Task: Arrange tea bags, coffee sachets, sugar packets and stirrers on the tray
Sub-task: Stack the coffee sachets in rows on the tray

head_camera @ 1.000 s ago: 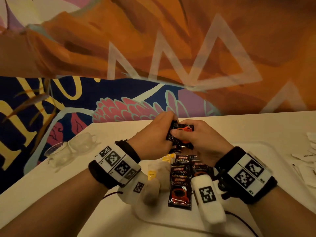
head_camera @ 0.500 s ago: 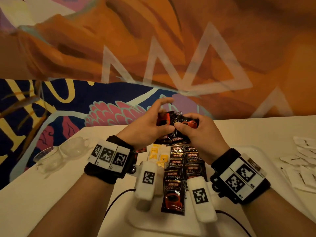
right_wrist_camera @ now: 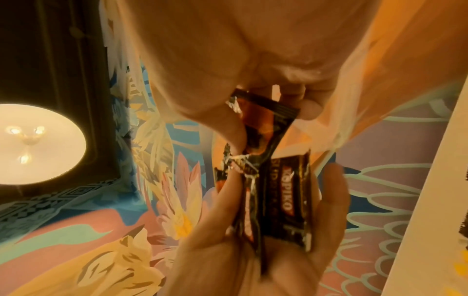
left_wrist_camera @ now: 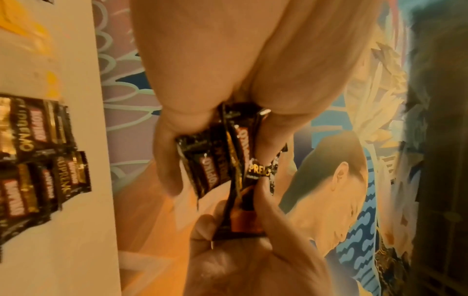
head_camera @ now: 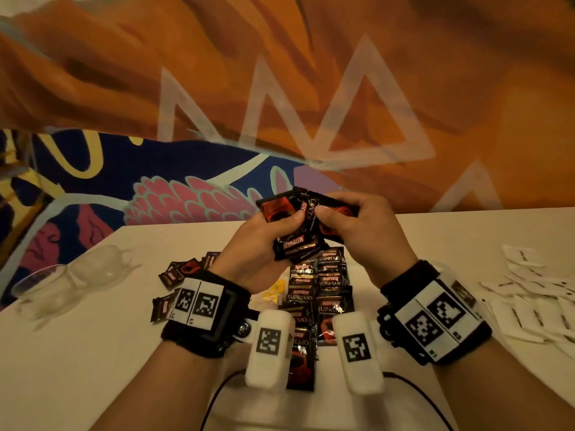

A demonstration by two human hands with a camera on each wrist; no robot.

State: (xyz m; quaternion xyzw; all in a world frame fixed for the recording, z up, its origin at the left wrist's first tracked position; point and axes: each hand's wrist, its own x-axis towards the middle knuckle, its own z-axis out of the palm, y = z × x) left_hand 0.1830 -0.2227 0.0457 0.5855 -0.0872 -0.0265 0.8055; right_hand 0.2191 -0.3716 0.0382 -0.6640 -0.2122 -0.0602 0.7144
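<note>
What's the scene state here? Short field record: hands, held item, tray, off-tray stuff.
left hand: grips sachets
right hand: pinches same sachets
held height: above the tray, not touching it
tray contents: coffee sachets in overlapping rows, yellow tea tags
loose sachets: table, left of tray
white packets: table, right
glass cups: far left
stirrers: none visible

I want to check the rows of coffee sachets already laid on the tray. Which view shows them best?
The head view: the laid sachets show nearly whole. The left wrist view catches only a few at its edge; the right wrist view shows none clearly.
</note>
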